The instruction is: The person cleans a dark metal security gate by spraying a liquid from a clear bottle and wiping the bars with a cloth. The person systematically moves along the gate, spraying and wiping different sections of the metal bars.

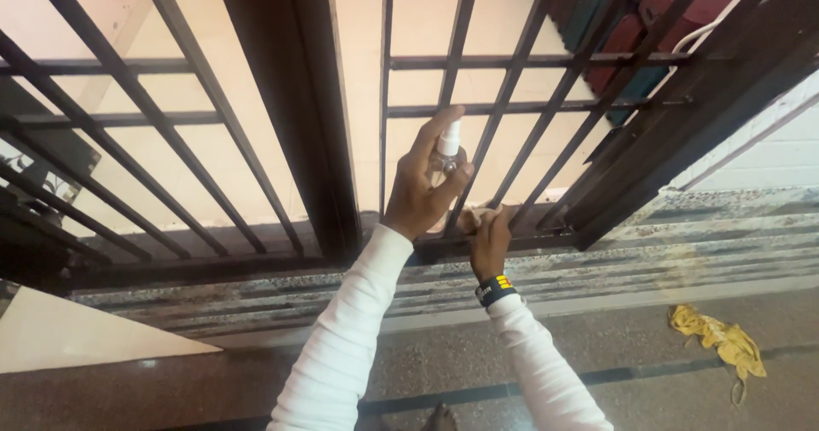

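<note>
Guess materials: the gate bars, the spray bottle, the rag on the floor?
Gate bars: likely painted metal, dark brown, slightly glossy; thin straight sections joined at crossings.
Spray bottle in the left hand: probably clear plastic with a white nozzle; see-through body.
Rag: yellow woven cloth, crumpled and limp.

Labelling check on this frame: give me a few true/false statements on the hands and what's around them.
1. The left hand holds a small spray bottle up at the dark metal gate. True.
2. The right hand is empty. False: it presses a light cloth on the gate's bottom rail.
3. A yellow rag lies on the floor to the right. True.
4. The yellow rag hangs over a gate bar. False: it lies on the floor, apart from the gate.
5. The right wrist bears a dark band with yellow marks. True.
</note>
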